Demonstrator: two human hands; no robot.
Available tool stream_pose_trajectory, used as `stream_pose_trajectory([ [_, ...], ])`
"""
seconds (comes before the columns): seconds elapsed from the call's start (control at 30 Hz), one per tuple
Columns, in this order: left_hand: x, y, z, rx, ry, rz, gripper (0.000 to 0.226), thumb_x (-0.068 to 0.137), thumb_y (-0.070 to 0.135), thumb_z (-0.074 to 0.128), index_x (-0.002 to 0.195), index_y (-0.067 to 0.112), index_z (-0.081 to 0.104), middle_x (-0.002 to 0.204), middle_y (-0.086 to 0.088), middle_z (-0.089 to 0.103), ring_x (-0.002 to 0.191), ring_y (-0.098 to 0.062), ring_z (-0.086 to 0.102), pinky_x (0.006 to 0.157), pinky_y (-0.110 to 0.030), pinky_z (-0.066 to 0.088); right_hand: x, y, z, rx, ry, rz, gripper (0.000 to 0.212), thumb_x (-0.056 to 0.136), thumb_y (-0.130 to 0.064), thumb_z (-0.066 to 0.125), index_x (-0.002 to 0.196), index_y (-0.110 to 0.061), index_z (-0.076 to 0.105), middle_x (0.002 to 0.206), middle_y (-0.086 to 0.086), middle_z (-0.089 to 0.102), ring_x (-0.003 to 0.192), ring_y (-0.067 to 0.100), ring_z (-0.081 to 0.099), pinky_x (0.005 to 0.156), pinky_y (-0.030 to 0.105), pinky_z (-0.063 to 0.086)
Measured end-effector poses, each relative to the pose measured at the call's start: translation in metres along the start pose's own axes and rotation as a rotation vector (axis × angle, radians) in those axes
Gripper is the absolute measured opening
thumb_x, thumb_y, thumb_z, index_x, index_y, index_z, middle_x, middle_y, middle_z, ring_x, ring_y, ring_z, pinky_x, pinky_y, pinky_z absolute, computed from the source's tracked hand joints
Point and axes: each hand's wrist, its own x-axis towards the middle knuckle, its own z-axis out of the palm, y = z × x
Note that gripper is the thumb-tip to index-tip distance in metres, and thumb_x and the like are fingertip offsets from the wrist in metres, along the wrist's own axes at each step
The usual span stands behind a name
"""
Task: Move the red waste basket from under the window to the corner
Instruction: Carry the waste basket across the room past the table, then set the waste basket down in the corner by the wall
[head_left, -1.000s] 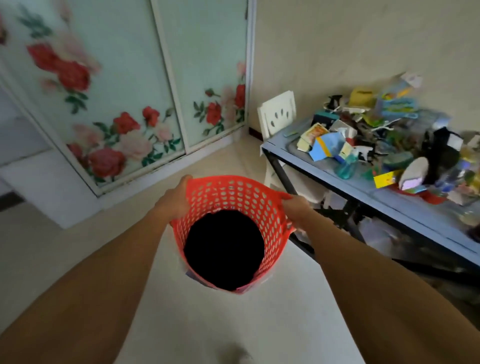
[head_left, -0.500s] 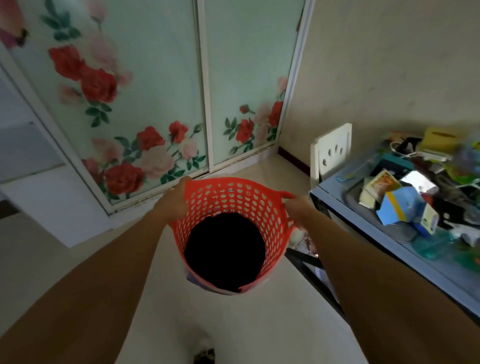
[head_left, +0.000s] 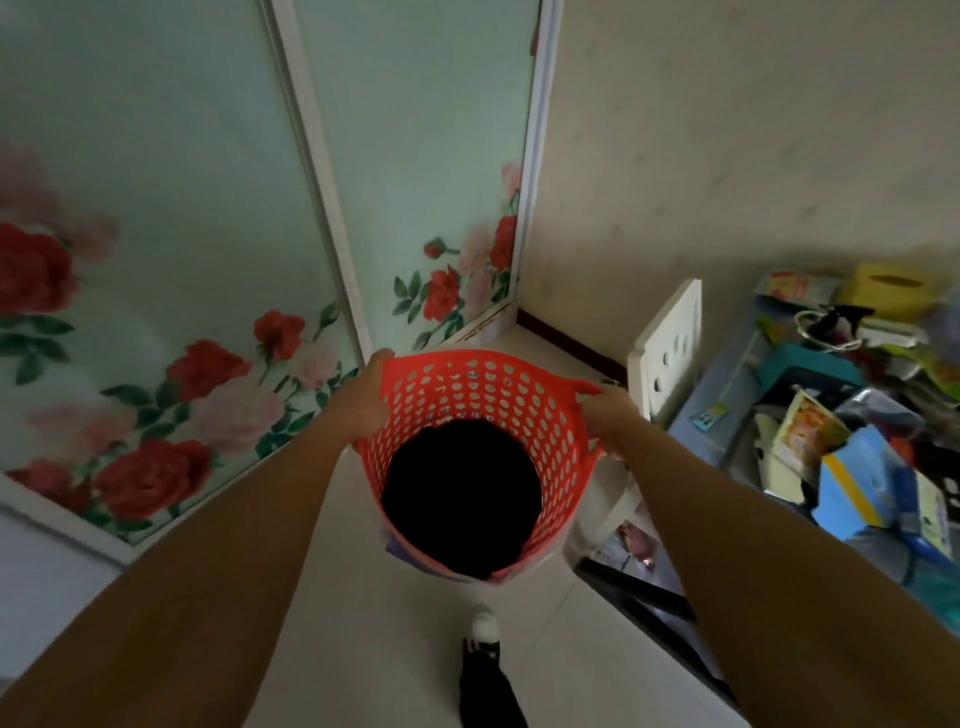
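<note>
Both hands are gripping the red basket by its rim: left hand clamping the left side, right hand pinching the right. Basket is hanging above the floor, near the corner between rose-painted doors and wall, beside a cluttered table.

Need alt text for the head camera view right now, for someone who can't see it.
Both hands, left hand and right hand, grip opposite rims of a red waste basket held above the floor, facing a corner between rose-printed panels and a wall; a cluttered table stands right.
</note>
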Motion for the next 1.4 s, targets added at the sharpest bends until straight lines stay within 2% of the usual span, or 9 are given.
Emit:
stream_pose_trajectory([
  [0.13,0.111,0.018,-0.007,-0.010,-0.049,-0.016,0.074,0.093,0.013,0.052,0.154,0.037,0.016,0.115,-0.021,0.063,0.092,-0.038,0.067,0.082,-0.052,0.059,0.100,-0.040,-0.003,0.016,0.004,0.042,0.037,0.099,-0.028,0.060,0.133,-0.020,0.073,0.125,0.020,0.076,0.115,0.040,0.074,0.101,0.058,0.061],
  [0.33,0.245,0.048,-0.030,-0.055,-0.061,0.004,0.066,0.095,0.030,0.054,0.149,0.042,0.017,0.106,-0.016,0.064,0.085,-0.036,0.068,0.081,-0.052,0.060,0.218,-0.105,-0.012,0.036,0.039,0.064,0.031,0.093,-0.034,0.067,0.117,-0.019,0.081,0.116,0.017,0.080,0.110,0.038,0.077,0.100,0.055,0.062],
  [0.53,0.376,0.071,-0.054,-0.059,-0.072,0.059,0.067,0.094,0.031,0.059,0.150,0.038,0.022,0.118,-0.017,0.064,0.094,-0.038,0.067,0.088,-0.049,0.056,0.321,-0.170,-0.018,0.003,0.122,0.084,0.043,0.093,-0.030,0.066,0.132,-0.013,0.075,0.125,0.020,0.076,0.118,0.041,0.072,0.106,0.052,0.058],
  [0.73,0.528,0.079,-0.053,-0.077,-0.121,0.146,0.062,0.098,0.018,0.053,0.151,0.035,0.024,0.104,-0.009,0.064,0.071,-0.017,0.061,0.059,-0.030,0.049,0.446,-0.210,-0.012,0.005,0.222,0.188,0.046,0.095,-0.020,0.064,0.136,0.001,0.067,0.134,0.026,0.071,0.125,0.042,0.069,0.109,0.053,0.055],
  [0.83,0.613,0.079,-0.053,-0.067,-0.167,0.178,0.063,0.098,0.022,0.057,0.150,0.038,0.025,0.115,-0.007,0.063,0.070,-0.010,0.058,0.055,-0.023,0.044,0.509,-0.236,-0.003,0.032,0.251,0.251,0.045,0.096,-0.020,0.064,0.135,0.003,0.068,0.132,0.026,0.072,0.124,0.043,0.070,0.108,0.053,0.056],
  [0.93,0.679,0.090,-0.058,-0.085,-0.205,0.205,0.068,0.094,0.016,0.060,0.148,0.042,0.027,0.120,-0.006,0.062,0.092,-0.028,0.068,0.076,-0.045,0.057,0.558,-0.258,-0.004,0.038,0.275,0.284,0.042,0.097,-0.022,0.064,0.130,0.003,0.071,0.128,0.026,0.074,0.119,0.043,0.071,0.106,0.053,0.057],
  [1.0,0.723,0.100,-0.056,-0.083,-0.226,0.227,0.069,0.091,0.013,0.061,0.142,0.047,0.029,0.124,-0.009,0.064,0.105,-0.034,0.067,0.091,-0.053,0.055,0.591,-0.267,-0.008,0.056,0.290,0.315,0.041,0.098,-0.025,0.064,0.130,0.000,0.072,0.125,0.024,0.075,0.114,0.043,0.073,0.102,0.053,0.059],
  [1.2,0.829,0.130,-0.030,0.032,-0.239,0.235,0.076,0.091,0.007,0.060,0.142,0.051,0.024,0.128,-0.011,0.065,0.101,-0.034,0.069,0.085,-0.049,0.059,0.673,-0.275,-0.026,0.169,0.308,0.362,0.037,0.097,-0.019,0.061,0.130,-0.012,0.074,0.123,0.020,0.076,0.112,0.042,0.074,0.101,0.057,0.060],
  [1.4,0.942,0.156,0.033,0.054,-0.315,0.251,0.083,0.087,-0.003,0.062,0.151,0.038,0.027,0.151,-0.012,0.046,0.133,-0.036,0.050,0.105,-0.054,0.044,0.798,-0.256,-0.040,0.209,0.331,0.391,0.036,0.098,-0.020,0.058,0.128,-0.013,0.076,0.119,0.022,0.078,0.111,0.044,0.074,0.101,0.054,0.060],
])
